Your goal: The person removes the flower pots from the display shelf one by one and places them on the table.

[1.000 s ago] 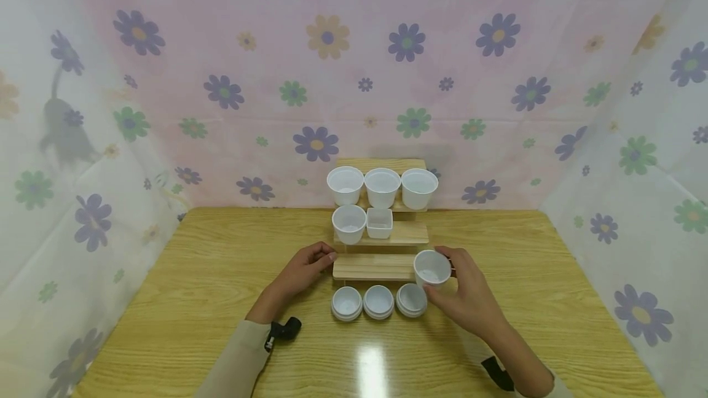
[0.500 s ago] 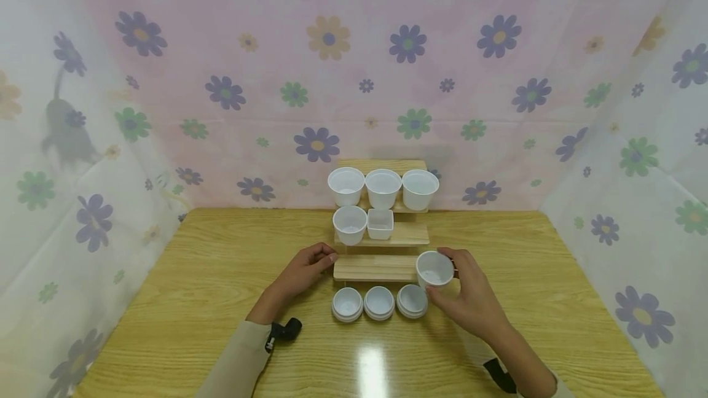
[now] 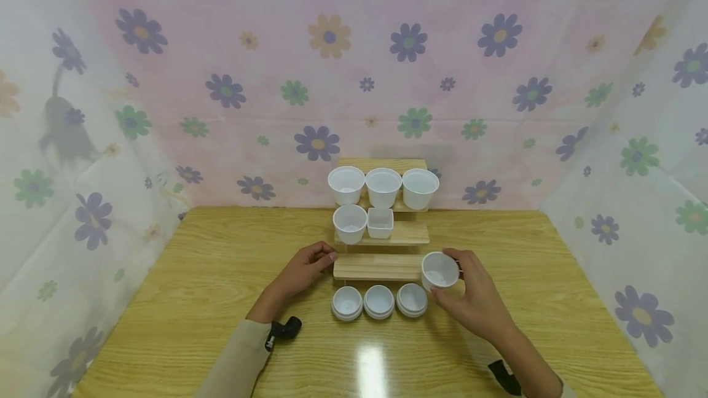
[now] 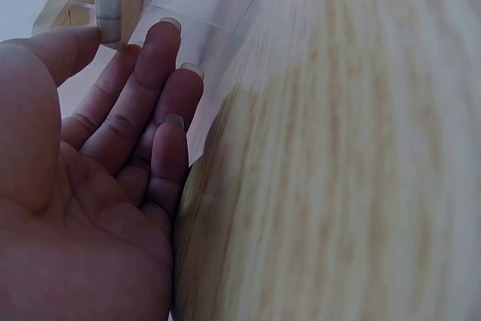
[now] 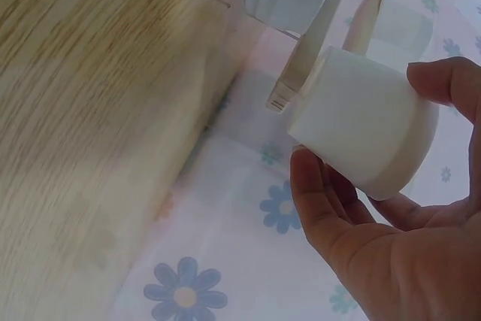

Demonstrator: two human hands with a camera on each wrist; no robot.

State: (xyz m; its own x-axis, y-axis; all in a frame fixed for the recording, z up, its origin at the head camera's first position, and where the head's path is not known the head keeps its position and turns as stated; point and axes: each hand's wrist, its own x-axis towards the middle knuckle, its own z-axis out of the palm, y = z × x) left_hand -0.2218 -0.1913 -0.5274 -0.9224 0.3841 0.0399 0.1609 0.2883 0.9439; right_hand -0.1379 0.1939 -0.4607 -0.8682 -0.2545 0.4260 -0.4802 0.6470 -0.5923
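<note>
My right hand (image 3: 477,303) grips a white round cup (image 3: 440,270) between thumb and fingers, its opening facing up, at the right end of a three-tier wooden display stand (image 3: 381,268). In the right wrist view the cup (image 5: 364,122) overlaps the end of a plank (image 5: 301,73). At the left end of the lowest plank, my left hand (image 3: 304,271) pinches the corner between thumb and index finger. The left wrist view shows the thumb at the plank end (image 4: 109,9), the other fingers loosely bent beside it.
Three white cups (image 3: 383,188) line the top tier. A round cup (image 3: 350,224) and a small square cup (image 3: 380,223) stand on the middle tier. Three shorter ridged cups (image 3: 378,302) sit in front of the stand. Flowered cloth (image 3: 354,103) encloses the table (image 3: 232,250).
My right hand has moved slightly right with the cup, showing more of the lowest plank. My left hand stays at the plank's left end.
</note>
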